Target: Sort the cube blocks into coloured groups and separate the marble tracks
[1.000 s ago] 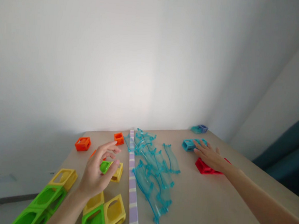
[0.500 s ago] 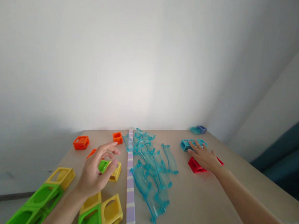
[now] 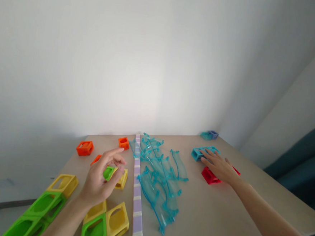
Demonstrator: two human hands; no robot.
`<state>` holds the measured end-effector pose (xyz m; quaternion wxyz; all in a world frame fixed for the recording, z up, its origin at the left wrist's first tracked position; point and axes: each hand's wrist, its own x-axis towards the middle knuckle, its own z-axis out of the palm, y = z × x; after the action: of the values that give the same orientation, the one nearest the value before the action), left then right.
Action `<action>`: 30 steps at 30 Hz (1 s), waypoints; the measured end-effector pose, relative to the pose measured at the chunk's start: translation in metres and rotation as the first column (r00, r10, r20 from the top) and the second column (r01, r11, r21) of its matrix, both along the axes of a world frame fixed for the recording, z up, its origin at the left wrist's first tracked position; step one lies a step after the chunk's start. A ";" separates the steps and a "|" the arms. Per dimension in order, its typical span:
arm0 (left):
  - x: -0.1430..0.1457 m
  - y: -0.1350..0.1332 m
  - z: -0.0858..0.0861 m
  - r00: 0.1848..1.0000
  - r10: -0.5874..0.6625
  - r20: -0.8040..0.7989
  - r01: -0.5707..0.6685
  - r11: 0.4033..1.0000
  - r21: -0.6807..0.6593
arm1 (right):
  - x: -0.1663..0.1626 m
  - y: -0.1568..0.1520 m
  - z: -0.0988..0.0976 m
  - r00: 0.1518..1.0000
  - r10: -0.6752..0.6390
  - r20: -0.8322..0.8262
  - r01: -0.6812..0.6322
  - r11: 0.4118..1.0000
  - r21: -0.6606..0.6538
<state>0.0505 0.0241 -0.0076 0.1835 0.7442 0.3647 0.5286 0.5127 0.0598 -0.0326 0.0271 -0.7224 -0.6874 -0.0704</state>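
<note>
Because the right hand reaches palm-down across them, the middle of the red blocks is covered, with only one end and a small far corner showing, so their number cannot be told. Its fingers are spread, and they also hide part of the light blue blocks just behind; whether they touch either group is unclear. Both groups lie on the right side of the table.

On the other side, the left hand hangs with its fingers loosely curled and its thumb apart from them. Through that gap shows a small green piece, mostly masked, beside a partly hidden yellow block. One of the three orange blocks is half behind this hand as well. The left forearm crosses in front of a row made of one yellow end block and at least two green blocks, the nearest cut off by the lower edge. Near the wrist, two more yellow blocks adjoin one green block, also cut off.

Between the hands runs one striped strip. The clear blue tracks overlap too much to count; one crosses the strip. In the far right corner sit one purple block and one clear blue piece, its shape hard to make out.
</note>
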 end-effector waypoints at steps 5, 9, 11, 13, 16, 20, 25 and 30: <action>0.001 0.000 -0.001 1.000 -0.026 -0.004 0.026 1.000 -0.001 | -0.003 -0.007 0.000 0.992 -0.080 -0.094 0.097 0.977 0.190; 0.002 0.001 0.000 1.000 -0.019 -0.012 0.019 1.000 0.001 | -0.004 -0.002 0.001 0.989 -0.120 -0.086 0.131 0.982 0.135; 0.002 0.001 0.000 1.000 -0.016 -0.010 0.016 1.000 0.002 | -0.003 0.002 0.001 0.988 -0.144 -0.052 0.148 0.986 0.075; 0.002 0.001 0.000 1.000 -0.021 -0.003 0.021 1.000 0.003 | -0.001 0.007 0.000 0.990 -0.142 0.001 0.142 0.990 0.012; 0.002 0.000 0.000 1.000 -0.028 0.002 0.028 1.000 0.004 | 0.002 0.014 0.000 0.991 -0.123 0.056 0.124 0.992 -0.024; 0.002 0.001 0.000 0.999 -0.031 -0.008 0.031 1.000 0.001 | 0.004 0.019 -0.002 0.991 -0.119 0.056 0.120 0.993 -0.005; 0.003 0.001 0.002 0.999 -0.037 -0.012 0.037 0.999 0.012 | 0.007 0.022 -0.004 0.995 -0.062 0.078 0.063 0.998 -0.017; 0.002 0.000 0.002 0.999 -0.034 -0.014 0.034 0.999 0.009 | 0.007 0.022 -0.002 0.996 -0.067 0.059 0.068 0.997 -0.020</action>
<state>0.0529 0.0244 -0.0054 0.1862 0.7547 0.3508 0.5221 0.5194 0.0822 -0.0349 -0.0031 -0.7432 -0.6637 -0.0849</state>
